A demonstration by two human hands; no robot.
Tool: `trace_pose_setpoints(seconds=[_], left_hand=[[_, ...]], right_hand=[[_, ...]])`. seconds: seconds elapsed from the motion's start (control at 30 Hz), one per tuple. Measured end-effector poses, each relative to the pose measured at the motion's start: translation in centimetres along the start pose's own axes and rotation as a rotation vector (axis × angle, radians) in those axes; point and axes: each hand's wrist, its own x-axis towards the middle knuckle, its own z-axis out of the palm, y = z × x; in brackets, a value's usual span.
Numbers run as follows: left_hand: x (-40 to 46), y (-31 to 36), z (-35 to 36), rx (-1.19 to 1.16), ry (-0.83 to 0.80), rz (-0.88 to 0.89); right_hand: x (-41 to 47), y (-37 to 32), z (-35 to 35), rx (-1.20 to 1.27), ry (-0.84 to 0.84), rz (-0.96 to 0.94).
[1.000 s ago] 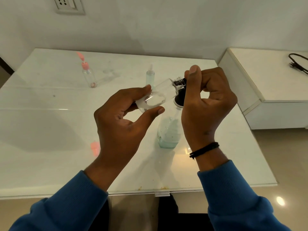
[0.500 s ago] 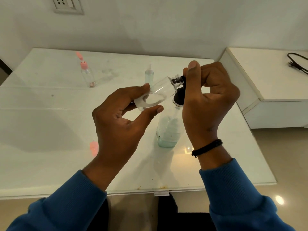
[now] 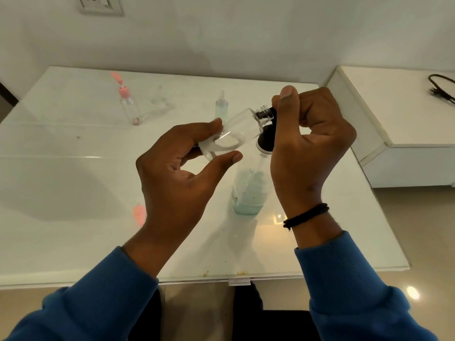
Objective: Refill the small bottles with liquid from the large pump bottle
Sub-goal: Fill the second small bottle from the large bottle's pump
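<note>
A small clear plastic bottle (image 3: 240, 130) with a little liquid pooled in its lower side is held tilted above the white glossy table (image 3: 73, 193), its threaded neck pointing up and to the right. The left hand (image 3: 182, 178) grips the bottle's base – fingertips curled over the top of it, thumb pressed beneath. The right hand (image 3: 307, 143) is curled around the black pump head (image 3: 267, 136) of the large clear pump bottle (image 3: 250, 193), whose nozzle meets the small bottle's open neck; the thumb stands upright beside the neck and the other fingers are folded tightly together. The large bottle stands on the table just under the hands, with pale blue-green liquid low in its base. Further back on the table stand a small clear bottle with a pink flip cap (image 3: 129, 104) – its cap open – and a small clear bottle with a pointed nozzle (image 3: 221, 107), well apart from each other. A black cord bracelet (image 3: 306, 216) circles the right wrist
</note>
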Motion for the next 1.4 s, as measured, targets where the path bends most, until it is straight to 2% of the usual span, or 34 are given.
trace_pose_setpoints(seconds=[1.4], left_hand=[[-0.05, 0.05, 0.01, 0.005, 0.009, -0.013]], right_hand=[[-0.07, -0.18, 0.09, 0.007, 0.019, 0.014]])
